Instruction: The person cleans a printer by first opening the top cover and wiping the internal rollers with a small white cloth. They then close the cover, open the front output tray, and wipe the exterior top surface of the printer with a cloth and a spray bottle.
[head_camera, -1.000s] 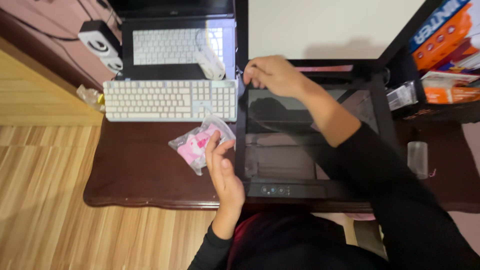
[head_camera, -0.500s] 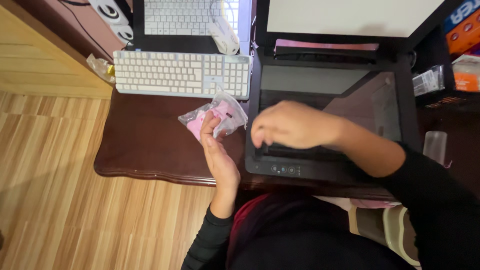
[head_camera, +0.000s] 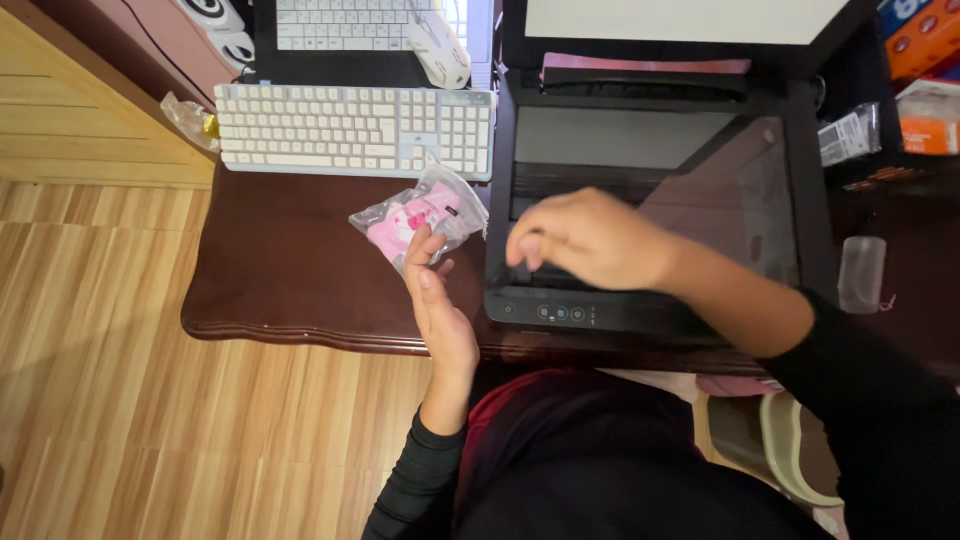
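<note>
A black flatbed scanner (head_camera: 540, 312) lies on the dark wooden desk (head_camera: 280, 280) with its white-lined lid (head_camera: 680, 18) raised. My right hand (head_camera: 590, 240) hovers over the front of its glass (head_camera: 620, 140), fingers curled, and I see nothing held in them. My left hand (head_camera: 440, 310) stands edge-on at the scanner's left side. Its fingertips touch a clear plastic bag holding something pink (head_camera: 420, 215).
A white keyboard (head_camera: 350, 128) lies behind the bag, and behind it a laptop (head_camera: 330, 40) with a white mouse (head_camera: 438, 50) on it. Small speakers (head_camera: 225, 30) stand at far left. A clear cup (head_camera: 860, 272) and boxes (head_camera: 925, 40) are at the right. Wooden floor (head_camera: 150, 400) lies left of the desk.
My right hand came from the far left corner of the scanner glass to its front edge. My left hand stayed by the pink bag, and the view shifted slightly.
</note>
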